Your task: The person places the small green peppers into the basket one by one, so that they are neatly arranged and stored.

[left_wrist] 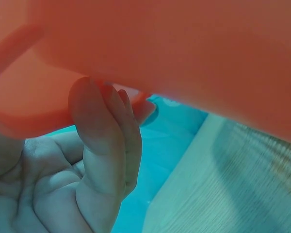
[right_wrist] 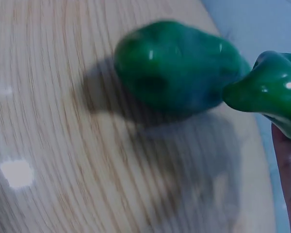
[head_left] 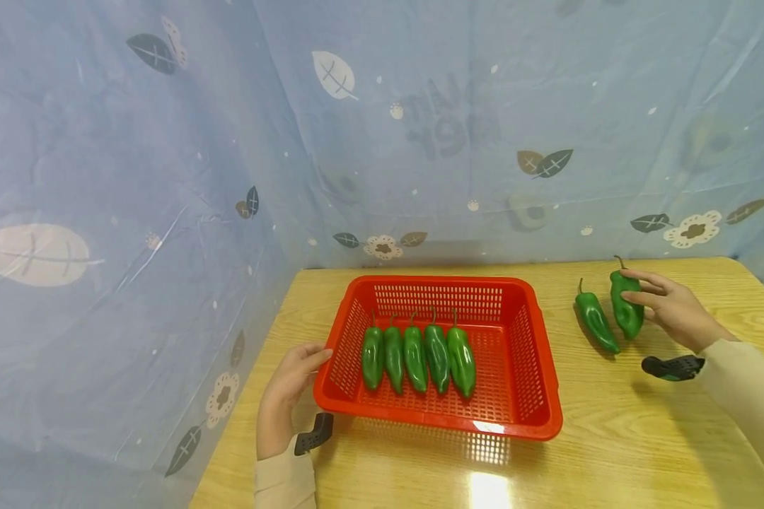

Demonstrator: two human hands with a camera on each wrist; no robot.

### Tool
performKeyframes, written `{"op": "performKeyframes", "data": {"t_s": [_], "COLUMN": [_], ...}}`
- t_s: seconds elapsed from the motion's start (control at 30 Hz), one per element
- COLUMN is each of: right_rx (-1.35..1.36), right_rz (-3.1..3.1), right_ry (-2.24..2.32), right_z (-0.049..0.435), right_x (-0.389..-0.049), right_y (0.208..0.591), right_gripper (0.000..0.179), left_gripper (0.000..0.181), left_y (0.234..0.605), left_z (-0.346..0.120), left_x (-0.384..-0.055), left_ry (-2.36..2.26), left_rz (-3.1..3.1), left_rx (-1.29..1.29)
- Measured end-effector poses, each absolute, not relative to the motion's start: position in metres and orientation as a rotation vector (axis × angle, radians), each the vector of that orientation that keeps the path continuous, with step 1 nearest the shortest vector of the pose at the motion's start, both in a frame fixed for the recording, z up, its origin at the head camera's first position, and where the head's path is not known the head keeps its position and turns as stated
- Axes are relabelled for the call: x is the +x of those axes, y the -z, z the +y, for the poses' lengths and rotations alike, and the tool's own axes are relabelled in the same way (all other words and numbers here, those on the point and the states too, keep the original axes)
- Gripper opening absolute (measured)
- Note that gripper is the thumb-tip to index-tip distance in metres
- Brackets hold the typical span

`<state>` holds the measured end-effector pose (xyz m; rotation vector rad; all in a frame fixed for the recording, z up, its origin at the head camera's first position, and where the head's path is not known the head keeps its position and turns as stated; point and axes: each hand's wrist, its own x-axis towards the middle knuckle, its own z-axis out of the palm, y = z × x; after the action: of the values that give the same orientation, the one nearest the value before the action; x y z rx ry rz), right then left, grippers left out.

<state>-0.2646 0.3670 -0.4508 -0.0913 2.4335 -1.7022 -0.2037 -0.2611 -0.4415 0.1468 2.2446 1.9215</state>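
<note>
A red plastic basket (head_left: pixel 331 332) with slotted walls stands on the wooden table. Several green chili peppers (head_left: pixel 415 359) lie side by side in its left and middle part, stems toward the back wall. At the basket's left rim, my left hand (head_left: pixel 296 371) grips the edge, its fingers curled under the lip in the left wrist view. To the basket's right, my right hand (head_left: pixel 671 307) holds a green chili pepper (head_left: pixel 625 311) between thumb and fingers, stem pointing away. Just left of it, another green chili pepper (head_left: pixel 596 324) lies on the table, seen blurred in the right wrist view.
The wooden table (head_left: pixel 420 474) runs back to a blue patterned sheet (head_left: pixel 433 177) that hangs behind it and along the left side. A dark wrist device (head_left: pixel 673 367) sits below my right hand, and a similar one (head_left: pixel 315 433) by my left wrist.
</note>
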Motion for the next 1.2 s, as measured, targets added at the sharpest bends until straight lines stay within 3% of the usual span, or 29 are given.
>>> {"op": "performKeyframes", "data": {"t_s": [0.93, 1.2], "right_rx": [-0.215, -0.209], "right_rz": [2.256, 2.329], "right_ry": [1.916, 1.797], "right_z": [0.307, 0.279], "right_x": [-0.249, -0.245], "right_y": [0.401, 0.38], "right_gripper": [0.059, 0.06], "left_gripper": [0.036, 0.037], "left_y": [0.441, 0.44], "left_z": [-0.259, -0.261], "left_x": [-0.203, -0.203], "left_ry": [-1.886, -1.896], "left_rz": [2.292, 2.279], "left_rx": [0.103, 0.122]}}
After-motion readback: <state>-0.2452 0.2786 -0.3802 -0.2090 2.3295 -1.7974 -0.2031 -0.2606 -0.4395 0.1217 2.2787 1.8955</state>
